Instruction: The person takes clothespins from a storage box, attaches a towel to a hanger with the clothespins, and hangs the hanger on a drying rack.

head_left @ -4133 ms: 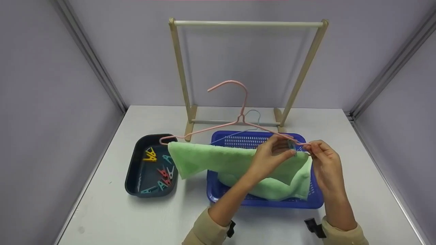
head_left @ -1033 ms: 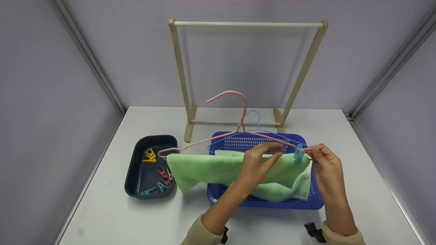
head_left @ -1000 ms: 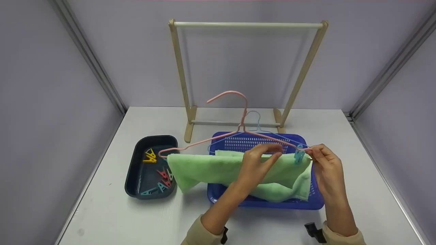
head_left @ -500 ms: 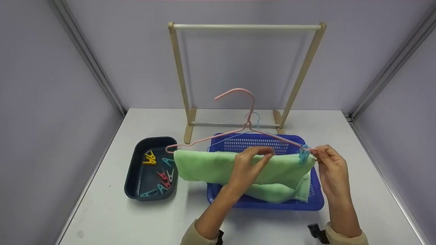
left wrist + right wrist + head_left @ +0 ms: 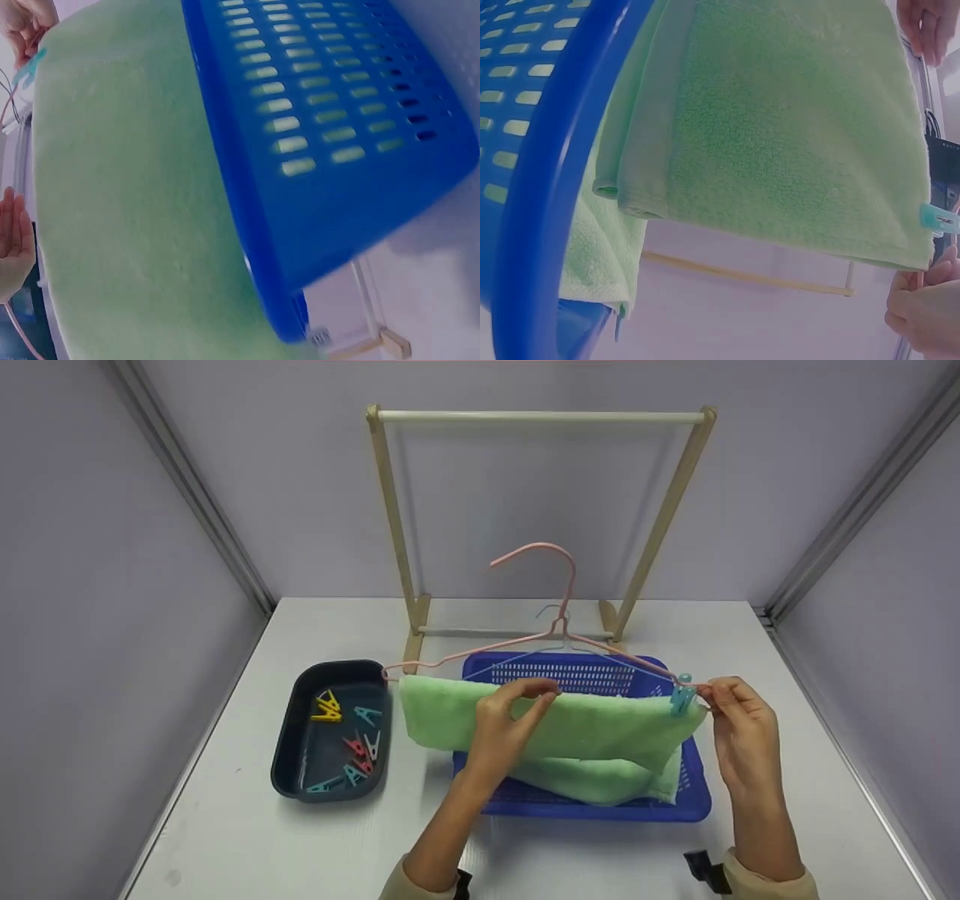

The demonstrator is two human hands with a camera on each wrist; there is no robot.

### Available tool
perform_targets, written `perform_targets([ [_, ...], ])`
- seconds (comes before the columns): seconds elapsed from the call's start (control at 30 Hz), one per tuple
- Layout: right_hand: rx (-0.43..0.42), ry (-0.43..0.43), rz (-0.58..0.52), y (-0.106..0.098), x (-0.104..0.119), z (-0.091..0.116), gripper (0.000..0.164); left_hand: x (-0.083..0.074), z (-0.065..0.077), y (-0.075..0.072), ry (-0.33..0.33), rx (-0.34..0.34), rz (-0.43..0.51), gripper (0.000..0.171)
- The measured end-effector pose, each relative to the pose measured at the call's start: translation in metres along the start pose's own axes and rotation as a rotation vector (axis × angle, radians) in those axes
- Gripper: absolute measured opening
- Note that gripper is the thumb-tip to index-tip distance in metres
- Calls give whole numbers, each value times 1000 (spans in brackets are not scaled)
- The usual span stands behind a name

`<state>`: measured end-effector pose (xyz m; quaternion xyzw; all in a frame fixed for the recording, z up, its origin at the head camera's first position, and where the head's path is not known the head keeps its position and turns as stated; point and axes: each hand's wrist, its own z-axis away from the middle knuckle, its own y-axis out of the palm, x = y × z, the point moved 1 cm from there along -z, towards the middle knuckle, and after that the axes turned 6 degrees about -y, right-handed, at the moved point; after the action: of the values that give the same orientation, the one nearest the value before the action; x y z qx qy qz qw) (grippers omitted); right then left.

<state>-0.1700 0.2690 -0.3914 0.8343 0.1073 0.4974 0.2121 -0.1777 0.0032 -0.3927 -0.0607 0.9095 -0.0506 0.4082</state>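
Note:
In the head view a pink hanger [image 5: 495,645] is held up over the basket. A folded green towel [image 5: 600,727] hangs from its lower part. At the right end a light-blue clothespin [image 5: 682,696] clips the towel to the hanger. My right hand [image 5: 746,731] pinches the hanger's tip just beyond that clothespin. My left hand [image 5: 504,727] is in front of the towel, near its top edge, thumb and fingers apart with nothing between them. The right wrist view shows the clothespin [image 5: 939,219] on the towel's corner, close to my right fingers.
A dark tray [image 5: 289,742] at left contains several clothespins, yellow, red, white and teal. Beneath the towel stands a blue basket [image 5: 585,811] with more green cloth [image 5: 585,781] and a thin blue hanger [image 5: 504,661]. Behind rises a wooden rack [image 5: 679,502] with a white top bar [image 5: 540,417].
My left hand has let go of the clothespin, which now clips the right end, and has moved left along the towel. Hanger and towel have shifted right with my right hand.

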Motion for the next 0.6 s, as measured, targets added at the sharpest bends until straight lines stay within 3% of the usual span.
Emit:
perform_targets([
  [0.2, -13, -2, -31, -3, 1, 0, 18, -17, -5, -29, -94, -46, -39, 10],
  [0.6, -30, -11, -43, -5, 3, -1, 17, -7, 0, -75, -177, -188, -108, 11],
])
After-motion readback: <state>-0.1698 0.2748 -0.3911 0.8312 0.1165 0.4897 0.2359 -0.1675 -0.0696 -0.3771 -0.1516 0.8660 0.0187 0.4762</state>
